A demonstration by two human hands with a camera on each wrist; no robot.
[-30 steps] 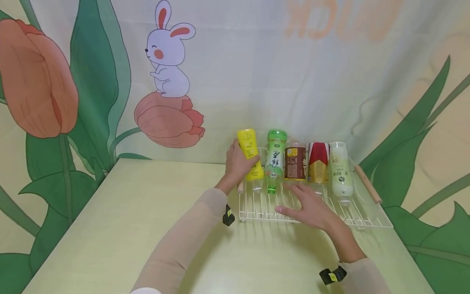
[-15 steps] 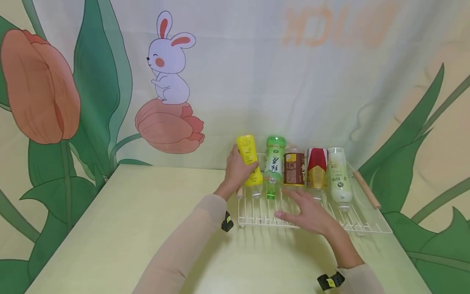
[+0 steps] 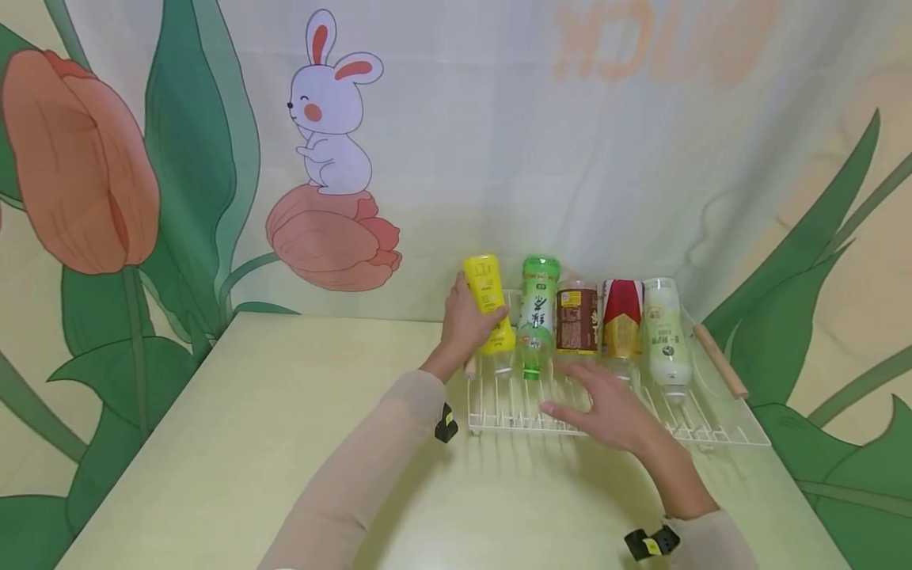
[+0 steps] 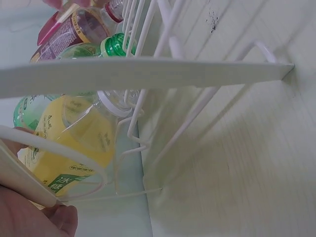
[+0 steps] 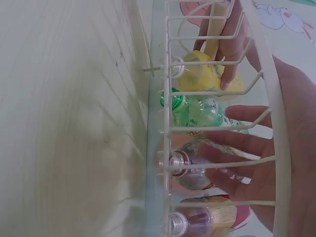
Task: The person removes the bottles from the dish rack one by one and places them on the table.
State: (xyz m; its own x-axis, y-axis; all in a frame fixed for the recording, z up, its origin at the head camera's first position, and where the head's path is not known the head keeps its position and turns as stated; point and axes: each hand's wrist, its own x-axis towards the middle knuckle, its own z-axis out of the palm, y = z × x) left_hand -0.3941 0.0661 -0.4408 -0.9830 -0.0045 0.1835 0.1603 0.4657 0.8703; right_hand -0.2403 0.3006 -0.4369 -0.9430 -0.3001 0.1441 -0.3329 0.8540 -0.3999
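Note:
A yellow bottle (image 3: 488, 301) stands neck-down at the left end of a white wire rack (image 3: 520, 423). My left hand (image 3: 466, 317) grips it, thumb across its front; the left wrist view shows this hand (image 4: 24, 217) beside the rack's wooden handle (image 4: 24, 177). To its right is a green-capped tea bottle (image 3: 537, 309), also neck-down. Over the rack's front hovers my right hand (image 3: 613, 408), fingers spread and holding nothing. In the right wrist view the right hand (image 5: 301, 143) is partly behind the wires, its fingers near the green and brown-labelled bottles.
Further right in the rack are a brown-labelled bottle (image 3: 577, 317), a red-and-gold one (image 3: 622, 317) and a pale green one (image 3: 666, 332). Another wooden handle (image 3: 720, 360) edges the right side. Behind the table (image 3: 285, 412) hangs a printed curtain (image 3: 484, 158).
The head view tilts slightly down and back, so everything shifts a little in it. Both hands and the bottles keep their places relative to the rack.

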